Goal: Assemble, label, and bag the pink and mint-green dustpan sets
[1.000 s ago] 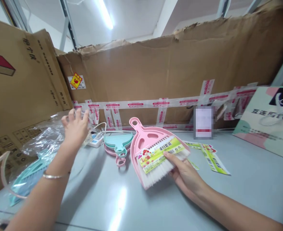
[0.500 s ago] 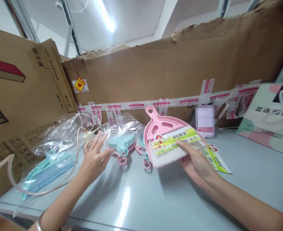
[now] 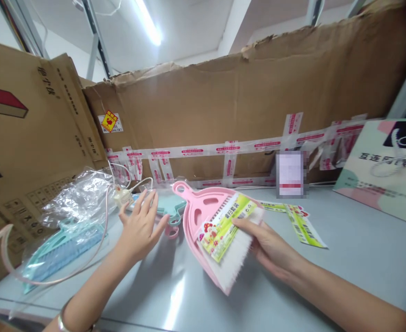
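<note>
My right hand (image 3: 270, 246) grips a pink mini dustpan (image 3: 203, 216) with a white-bristled brush (image 3: 235, 258) and a green and yellow paper label (image 3: 225, 226) laid on it, tilted above the grey table (image 3: 344, 272). My left hand (image 3: 140, 226) hovers open with fingers spread, just left of the dustpan and over a small stack of teal and pink dustpans (image 3: 170, 214) lying flat on the table. It holds nothing.
A clear plastic bag (image 3: 74, 198) and a bagged teal brush (image 3: 59, 251) lie at the left with a white cable and power strip (image 3: 123, 198). Loose green labels (image 3: 301, 223) lie at the right. Taped cardboard walls (image 3: 223, 106) ring the table; a printed box (image 3: 385, 170) stands far right.
My right hand lowered the pink dustpan set and tilted it left and down. My left hand came back from the plastic bag and now hovers by the stacked dustpans.
</note>
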Tool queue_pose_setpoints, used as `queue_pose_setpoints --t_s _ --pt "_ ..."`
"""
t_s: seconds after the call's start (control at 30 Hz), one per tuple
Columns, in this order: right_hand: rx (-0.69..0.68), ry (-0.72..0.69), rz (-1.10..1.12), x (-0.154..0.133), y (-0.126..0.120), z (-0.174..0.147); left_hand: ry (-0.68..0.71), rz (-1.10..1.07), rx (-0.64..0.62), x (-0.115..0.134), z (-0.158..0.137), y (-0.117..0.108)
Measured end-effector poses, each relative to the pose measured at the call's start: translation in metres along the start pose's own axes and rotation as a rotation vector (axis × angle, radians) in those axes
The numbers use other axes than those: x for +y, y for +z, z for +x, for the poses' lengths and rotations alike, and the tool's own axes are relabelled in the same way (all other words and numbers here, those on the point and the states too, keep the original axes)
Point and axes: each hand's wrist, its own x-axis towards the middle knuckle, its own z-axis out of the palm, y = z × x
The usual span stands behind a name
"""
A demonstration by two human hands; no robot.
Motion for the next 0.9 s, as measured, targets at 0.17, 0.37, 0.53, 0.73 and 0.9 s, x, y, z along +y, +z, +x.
queue_pose_setpoints --t_s 0.17,0.37,0.53,0.73,0.9 --pt "-0.063 0.063 -0.058 0.007 0.003 -0.005 -0.028 -0.049 0.104 0.016 0.007 -0.010" --pt "0.035 0.003 0.103 0.008 0.005 -0.007 0.257 -0.100 0.180 0.033 -0.008 -0.015" --pt "0.076 -0.052 0.179 0.009 0.006 -0.012 0.315 -0.101 0.122 0.045 -0.030 -0.016" --pt "-0.002 -0.073 0.165 0.015 0.006 -0.016 0.358 -0.143 0.133 0.057 -0.025 -0.031" --pt "0.063 -0.107 0.208 0.008 0.005 -0.012 0.394 -0.193 0.127 0.061 -0.027 -0.029"
